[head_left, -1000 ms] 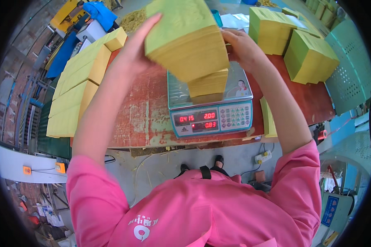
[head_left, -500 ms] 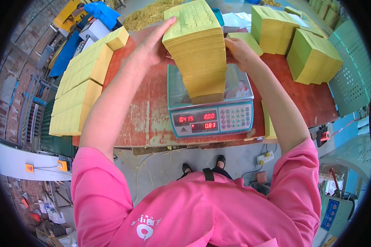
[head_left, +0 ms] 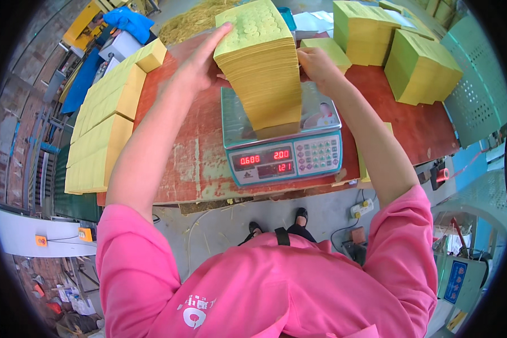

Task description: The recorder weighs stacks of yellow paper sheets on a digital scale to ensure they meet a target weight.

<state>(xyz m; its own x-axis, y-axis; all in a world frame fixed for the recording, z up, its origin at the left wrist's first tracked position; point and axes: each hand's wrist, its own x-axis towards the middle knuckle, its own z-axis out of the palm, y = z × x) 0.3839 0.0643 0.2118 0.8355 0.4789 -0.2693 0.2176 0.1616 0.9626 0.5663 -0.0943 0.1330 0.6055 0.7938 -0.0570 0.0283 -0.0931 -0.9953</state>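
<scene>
- Two sides gripped: left fingers [head_left: 220, 34] and right fingers [head_left: 307, 55] clasp the yellow stack [head_left: 262, 76], upper centre of frame.
- I'd keep pressure even, layers square above the scale [head_left: 287, 159].

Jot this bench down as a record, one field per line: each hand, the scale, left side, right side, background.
Left hand: against the tall yellow stack, thumb at its top edge
Right hand: at the stack's right side
Scale: under the stack, red digits lit
Left side: rows of yellow stacks
Right side: more yellow blocks
Background: person in blue
</scene>
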